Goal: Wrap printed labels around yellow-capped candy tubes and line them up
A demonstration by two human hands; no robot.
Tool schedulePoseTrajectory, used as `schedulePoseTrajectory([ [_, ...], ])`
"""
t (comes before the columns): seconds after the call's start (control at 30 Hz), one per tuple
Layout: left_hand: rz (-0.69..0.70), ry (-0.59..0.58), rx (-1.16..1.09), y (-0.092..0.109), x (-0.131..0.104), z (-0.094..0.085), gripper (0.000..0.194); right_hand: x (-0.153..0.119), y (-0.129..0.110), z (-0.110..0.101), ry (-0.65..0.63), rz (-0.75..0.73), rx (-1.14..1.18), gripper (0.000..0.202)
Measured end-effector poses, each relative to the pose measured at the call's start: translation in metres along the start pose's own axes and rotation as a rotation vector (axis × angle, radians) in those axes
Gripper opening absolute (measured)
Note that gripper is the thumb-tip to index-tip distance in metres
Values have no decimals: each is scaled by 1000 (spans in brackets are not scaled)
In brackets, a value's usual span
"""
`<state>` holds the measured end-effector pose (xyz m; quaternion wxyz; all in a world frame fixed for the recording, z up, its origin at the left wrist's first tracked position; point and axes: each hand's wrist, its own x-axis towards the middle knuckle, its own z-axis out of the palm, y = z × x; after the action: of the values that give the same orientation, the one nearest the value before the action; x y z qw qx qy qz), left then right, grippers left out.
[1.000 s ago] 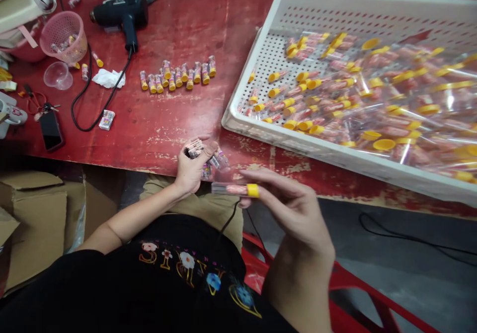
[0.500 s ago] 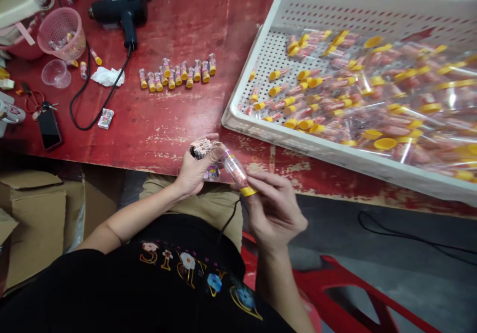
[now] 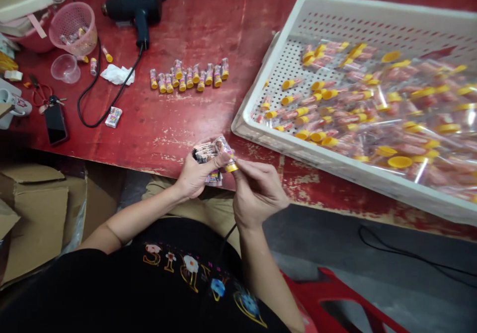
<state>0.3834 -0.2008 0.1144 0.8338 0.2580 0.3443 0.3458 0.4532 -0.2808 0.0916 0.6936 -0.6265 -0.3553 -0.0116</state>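
My left hand (image 3: 194, 176) is wrapped round a bundle of printed labels (image 3: 204, 155), its thumb against a small clear tube (image 3: 224, 150) with a yellow cap. The fingers of my right hand (image 3: 259, 191) pinch that tube at its yellow-cap end, close beside my left thumb. The tube is tilted, cap toward me, with a printed label on its upper part. Both hands are at the front edge of the red table (image 3: 149, 139). Further back, several labelled tubes (image 3: 189, 77) with yellow caps stand or lie in a loose row.
A white perforated tray (image 3: 261, 104) with many yellow-capped tubes fills the right side. At the left are a heat gun (image 3: 137, 10) with its cord, a pink basket (image 3: 72, 30), a clear cup (image 3: 65, 68), tissue (image 3: 118, 74), a label stack (image 3: 114, 117) and a phone (image 3: 55, 124).
My right hand has moved left toward my left hand, and the tube now sits further into the label at my left thumb. The whole view has shifted slightly.
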Motion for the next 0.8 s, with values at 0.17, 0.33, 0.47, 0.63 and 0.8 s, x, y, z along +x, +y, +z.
schedulePoseTrajectory([
  [0.17, 25, 75, -27, 9, 20, -9, 86, 11, 18, 27, -19, 15, 43, 19],
  [0.33, 93, 112, -45, 16, 52, -26, 79, 25, 36, 56, -112, 27, 51, 21],
  [0.47, 107, 124, -79, 22, 76, -35, 79, 35, 50, 78, -115, 11, 67, 13],
  [0.63, 125, 179, -141, 39, 121, -41, 70, 64, 88, 116, -161, 2, 118, 9],
  [0.8, 76, 293, -242, 59, 152, -49, 35, 110, 145, 193, -126, -8, -101, 12],
])
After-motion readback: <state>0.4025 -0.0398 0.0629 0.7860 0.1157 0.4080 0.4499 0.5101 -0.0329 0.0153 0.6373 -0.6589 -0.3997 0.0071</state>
